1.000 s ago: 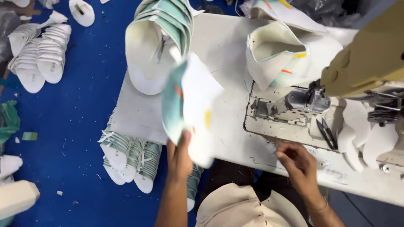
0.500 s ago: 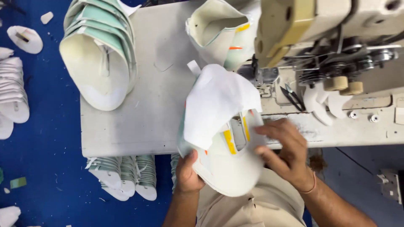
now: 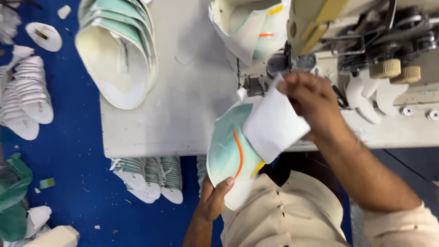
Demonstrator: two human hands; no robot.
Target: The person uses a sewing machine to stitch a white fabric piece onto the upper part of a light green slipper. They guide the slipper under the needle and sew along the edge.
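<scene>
I see the mint shoe upper (image 3: 228, 151), curved and orange-striped, running lower-left to upper-right; left hand (image 3: 214, 201) grips its bottom, right hand (image 3: 311, 103) pinches its white lining (image 3: 274, 126).

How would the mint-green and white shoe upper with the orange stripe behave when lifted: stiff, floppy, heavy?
The mint-green and white shoe upper is probably flexible: its white flap folds over under the right hand. It seems light, since the left hand props it by the lower edge alone. It likely keeps some curve, as the stacked uppers stay cupped.
</scene>
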